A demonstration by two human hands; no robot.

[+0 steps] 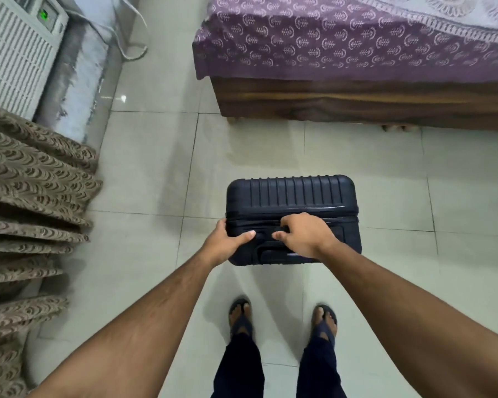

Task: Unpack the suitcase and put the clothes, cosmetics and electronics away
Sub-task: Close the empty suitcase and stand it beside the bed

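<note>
A dark navy hard-shell suitcase [292, 202] stands upright on the pale tiled floor [144, 168], and I use it as the reference for all places. It is closed, so what is inside cannot be seen. Its ribbed shell faces away from the person, toward the bed.

The left hand [227, 239] holds the left top corner of the suitcase: the fingers wrap over the far edge and the thumb lies flat along the top. The right hand [302, 235] is on the top middle, with the fingers curled tightly around what looks like the carry handle; the handle itself is mostly covered by the hand. The two thumbs are near each other but do not touch.

Beyond the suitcase there is a strip of free floor, and then the wooden bed frame [357, 101] with a purple patterned bedsheet [328, 38] hanging over its edge. To the left of the suitcase there is a wide free lane of tiles, which ends at a brown patterned curtain [32, 191] and, further away, at a white air cooler [15, 53]. To the right of the suitcase the floor is open up to the frame border.

On the near side of the suitcase stand the person's two feet in dark sandals [240, 317], a little apart from its base.
</note>
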